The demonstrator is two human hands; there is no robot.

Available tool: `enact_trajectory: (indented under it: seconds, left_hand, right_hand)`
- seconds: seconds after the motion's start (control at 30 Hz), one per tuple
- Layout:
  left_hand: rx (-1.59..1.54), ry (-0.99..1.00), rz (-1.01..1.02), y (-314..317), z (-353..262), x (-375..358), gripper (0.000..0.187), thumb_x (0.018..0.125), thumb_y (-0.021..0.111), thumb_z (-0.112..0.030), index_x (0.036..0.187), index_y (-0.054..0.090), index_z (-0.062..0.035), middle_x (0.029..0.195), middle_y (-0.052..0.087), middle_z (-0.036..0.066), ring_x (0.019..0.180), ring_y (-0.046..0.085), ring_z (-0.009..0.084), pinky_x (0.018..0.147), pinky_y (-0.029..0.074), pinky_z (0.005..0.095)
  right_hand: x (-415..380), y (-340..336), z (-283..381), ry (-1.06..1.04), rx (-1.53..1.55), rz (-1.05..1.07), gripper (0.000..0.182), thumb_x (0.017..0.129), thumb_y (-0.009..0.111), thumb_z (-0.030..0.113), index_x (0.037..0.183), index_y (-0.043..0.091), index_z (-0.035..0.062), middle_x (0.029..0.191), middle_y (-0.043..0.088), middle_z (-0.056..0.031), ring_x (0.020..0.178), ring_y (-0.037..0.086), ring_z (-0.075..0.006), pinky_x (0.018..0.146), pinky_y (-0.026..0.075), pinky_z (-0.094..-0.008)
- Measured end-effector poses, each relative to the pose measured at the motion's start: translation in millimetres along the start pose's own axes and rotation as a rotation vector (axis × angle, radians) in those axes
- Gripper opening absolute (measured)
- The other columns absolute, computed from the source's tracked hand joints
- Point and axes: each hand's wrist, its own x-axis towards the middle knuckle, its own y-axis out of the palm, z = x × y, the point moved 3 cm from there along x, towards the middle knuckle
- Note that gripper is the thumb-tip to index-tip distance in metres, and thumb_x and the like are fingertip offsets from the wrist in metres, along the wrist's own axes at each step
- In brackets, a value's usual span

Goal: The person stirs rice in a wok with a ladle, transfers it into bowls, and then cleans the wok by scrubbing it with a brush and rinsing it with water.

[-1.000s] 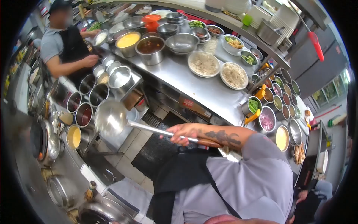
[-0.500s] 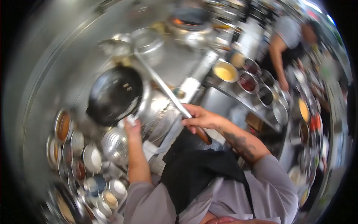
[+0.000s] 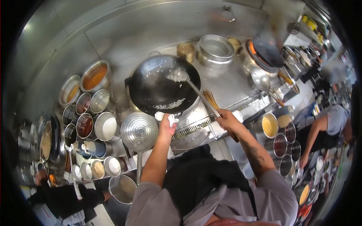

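My left hand [image 3: 166, 129] is closed on a folded white cloth [image 3: 168, 117] at the near rim of a black wok [image 3: 145, 84], gripping the rim handle through it. White bits of food [image 3: 174, 104] cling to the wok's near inner side, with smaller specks farther back. My right hand [image 3: 229, 122] is wrapped around the wooden handle of a long metal ladle [image 3: 200, 92]. The ladle's head is inside the wok on its right side, slightly blurred. Just left of my left forearm lies a round perforated strainer [image 3: 139, 131].
Pots of sauce [image 3: 95, 76] and seasoning containers [image 3: 105, 126] crowd the left. A bamboo brush [image 3: 210, 98] lies right of the wok. Behind it stand a metal pot [image 3: 215, 51] and a lit burner [image 3: 253, 51]. Other people [image 3: 328, 124] work at right and lower left.
My view has swung toward the right, bringing the wok nearer the middle. The ladle head has moved from beyond the wok into it. Both hands keep their holds.
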Motion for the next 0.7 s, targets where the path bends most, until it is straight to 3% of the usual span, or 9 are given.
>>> enact_trajectory:
  seconds: [0.07,0.13,0.2,0.27,0.37,0.47,0.6,0.63,0.7]
  left_hand:
    - [0.013,-0.001,-0.083,4,5,7,0.008,0.081,0.057,-0.019,0.076,0.052,-0.0159,0.063,0.050,-0.001,0.052,0.049,0.0166,0.036,0.031,0.0255]
    - [-0.005,-0.002,-0.147,7,11,7,0.015,0.082,0.059,-0.030,0.079,0.052,-0.0180,0.064,0.051,-0.001,0.053,0.050,0.0172,0.037,0.031,0.0258]
    - [-0.037,-0.002,-0.182,13,15,0,0.023,0.086,0.055,-0.042,0.081,0.052,-0.0195,0.066,0.052,-0.002,0.053,0.051,0.0175,0.037,0.031,0.0255]
    - [0.086,0.091,-0.200,22,17,-22,0.036,0.088,0.050,-0.055,0.086,0.053,-0.0193,0.068,0.055,-0.001,0.056,0.056,0.0178,0.037,0.032,0.0257]
    - [0.240,0.215,-0.231,9,24,-51,0.036,0.088,0.053,-0.049,0.096,0.051,-0.0138,0.070,0.056,0.001,0.057,0.057,0.0175,0.037,0.037,0.0272]
    - [0.426,0.331,-0.405,-3,35,-109,0.034,0.086,0.060,-0.030,0.109,0.048,-0.0092,0.082,0.057,0.006,0.059,0.057,0.0172,0.039,0.043,0.0296]
    - [0.630,0.307,-0.722,-83,80,-176,0.042,0.080,0.067,-0.015,0.116,0.049,-0.0029,0.095,0.059,0.008,0.074,0.058,0.0180,0.050,0.047,0.0290]
    - [0.632,0.409,-0.751,-105,98,-190,0.042,0.080,0.067,-0.015,0.116,0.049,-0.0022,0.096,0.058,0.009,0.075,0.058,0.0186,0.052,0.048,0.0307]
    - [0.522,0.391,-0.849,-137,140,-230,0.045,0.080,0.066,-0.016,0.119,0.048,-0.0016,0.098,0.058,0.011,0.076,0.059,0.0208,0.056,0.050,0.0340]
  right_hand:
    - [25,-12,13,-0.074,0.124,-0.058,0.032,0.085,0.059,0.009,0.116,0.057,0.0028,0.064,0.052,-0.0009,0.046,0.047,-0.0062,0.038,0.039,-0.0227]
    - [62,-36,20,-0.070,0.070,-0.057,0.030,0.085,0.058,0.007,0.115,0.055,0.0006,0.065,0.055,-0.0053,0.049,0.052,-0.0131,0.043,0.044,-0.0296]
    - [106,-61,23,-0.471,-0.166,-0.197,0.029,0.084,0.057,0.006,0.112,0.054,-0.0008,0.069,0.058,-0.0138,0.059,0.058,-0.0249,0.057,0.048,-0.0379]
    - [145,-83,41,-0.509,-0.250,-0.177,0.030,0.082,0.056,0.006,0.110,0.054,-0.0022,0.076,0.060,-0.0212,0.074,0.061,-0.0339,0.071,0.048,-0.0409]
    - [229,-104,46,-0.499,-0.451,-0.224,0.033,0.079,0.059,0.010,0.109,0.054,-0.0028,0.081,0.061,-0.0230,0.075,0.061,-0.0354,0.070,0.049,-0.0392]
    - [310,-109,53,-0.725,-0.595,-0.409,0.020,0.077,0.059,0.014,0.088,0.060,-0.0031,0.065,0.060,-0.0165,0.049,0.056,-0.0275,0.051,0.046,-0.0414]
    - [361,-94,98,0.134,-0.161,0.007,0.023,0.076,0.054,0.013,0.056,0.057,0.0033,0.051,0.056,-0.0127,0.042,0.054,-0.0255,0.044,0.044,-0.0367]
    - [394,-92,95,0.096,0.433,0.209,0.028,0.080,0.048,0.013,0.053,0.052,0.0060,0.051,0.053,-0.0095,0.042,0.053,-0.0236,0.042,0.043,-0.0328]
    - [412,-79,97,0.129,0.502,0.235,0.028,0.081,0.048,0.013,0.054,0.051,0.0059,0.051,0.053,-0.0093,0.042,0.052,-0.0233,0.042,0.043,-0.0331]
